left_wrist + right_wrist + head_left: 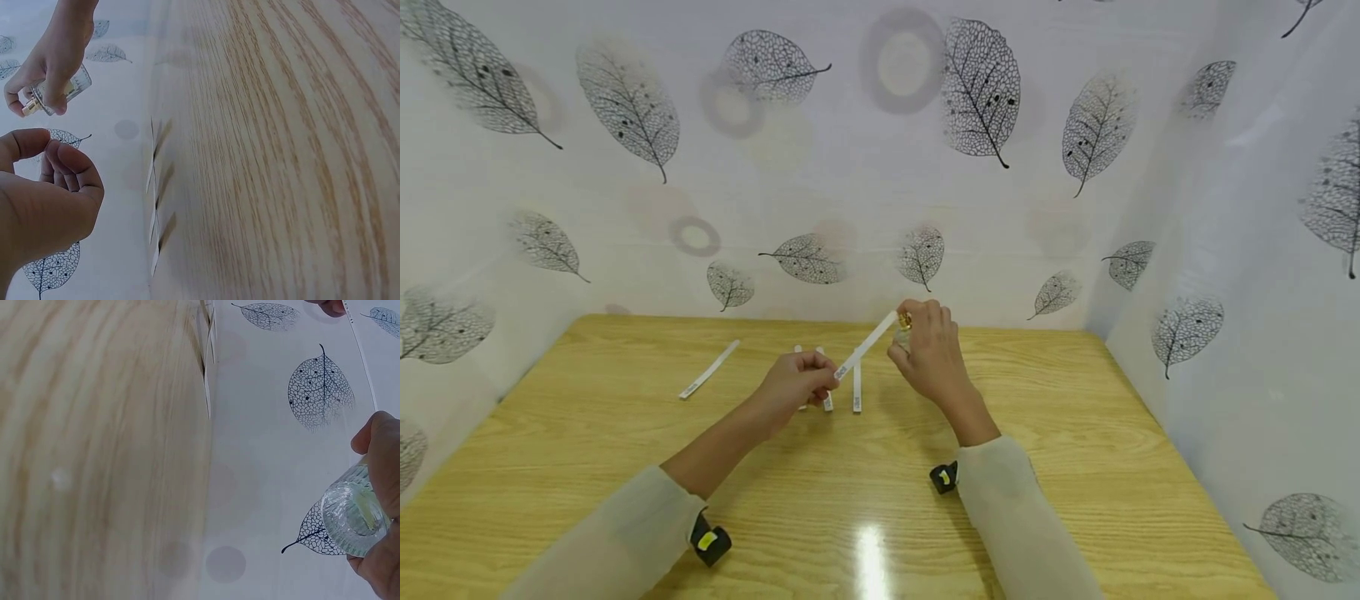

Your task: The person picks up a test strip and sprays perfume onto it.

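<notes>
Bottle (350,515): clear, is looking like glass, its ridged base gleaming. Bottle collar (30,107): gold-toned, is shining like polished metal. Held strip (867,345): white, is looking like stiff paper, smooth and matt. Lying strips (709,369): white, are showing a matching matt paper finish. Table (1037,517): wood-grained, smooth — its glossy face is throwing back a bright patch of light. Leaf-printed sheeting (850,183): smooth, is carrying a soft sheen — plastic or cloth, cannot tell which. Sleeves (617,533): pale, are appearing as matt cloth. Wrist cameras (711,543): black, are looking like plastic.
</notes>
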`<state>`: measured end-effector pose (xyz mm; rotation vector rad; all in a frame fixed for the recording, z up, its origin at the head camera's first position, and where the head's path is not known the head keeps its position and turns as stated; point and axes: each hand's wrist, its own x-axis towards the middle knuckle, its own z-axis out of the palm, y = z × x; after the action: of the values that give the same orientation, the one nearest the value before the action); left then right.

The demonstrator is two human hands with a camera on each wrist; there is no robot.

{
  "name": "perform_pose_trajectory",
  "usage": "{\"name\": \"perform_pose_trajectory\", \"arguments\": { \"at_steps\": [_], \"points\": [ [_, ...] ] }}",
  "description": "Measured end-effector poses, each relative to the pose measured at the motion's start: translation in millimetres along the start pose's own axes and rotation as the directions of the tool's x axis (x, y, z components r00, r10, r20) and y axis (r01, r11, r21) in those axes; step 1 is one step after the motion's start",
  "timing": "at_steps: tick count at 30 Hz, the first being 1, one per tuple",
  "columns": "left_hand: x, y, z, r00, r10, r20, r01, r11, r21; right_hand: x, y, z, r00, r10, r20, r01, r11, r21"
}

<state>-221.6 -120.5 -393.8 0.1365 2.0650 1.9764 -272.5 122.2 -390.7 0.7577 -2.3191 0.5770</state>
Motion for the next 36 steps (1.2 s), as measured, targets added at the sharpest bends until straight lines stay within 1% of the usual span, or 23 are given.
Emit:
{"name": "perform_pose_trajectory", "arguments": {
  "at_steps": [8, 15, 23, 29, 36],
  "points": [
    [-1.3, 0.6, 0.4, 1.000, 0.007, 0.001, -0.007, 1.000, 0.004, -1.0, 0.3, 0.1, 1.000, 0.015, 0.001, -0.015, 1.000, 0.009],
    [-2.4, -0.3, -0.8, 1.000, 0.001, -0.001, -0.001, 1.000, -0.002, -0.2, -0.2, -2.0, 0.999, 0.034, -0.003, -0.034, 0.999, 0.016],
    [-3.0, -1.0, -1.0, 1.000, -0.008, -0.008, 0.008, 1.000, 0.001, -1.1, -1.5, -3.2, 0.999, 0.049, 0.014, -0.049, 0.999, 0.024],
    [-2.3, -2.4, -0.2, 1.000, -0.014, -0.021, 0.014, 1.000, 0.006, -1.7, -1.6, -2.4, 0.999, 0.042, 0.014, -0.043, 0.999, 0.028],
    [-1.2, -5.8, -0.8, 1.000, -0.002, -0.006, 0.002, 1.000, 0.004, -2.2, -0.6, -1.3, 0.999, 0.039, 0.012, -0.039, 0.999, 0.029]
  ]
}}
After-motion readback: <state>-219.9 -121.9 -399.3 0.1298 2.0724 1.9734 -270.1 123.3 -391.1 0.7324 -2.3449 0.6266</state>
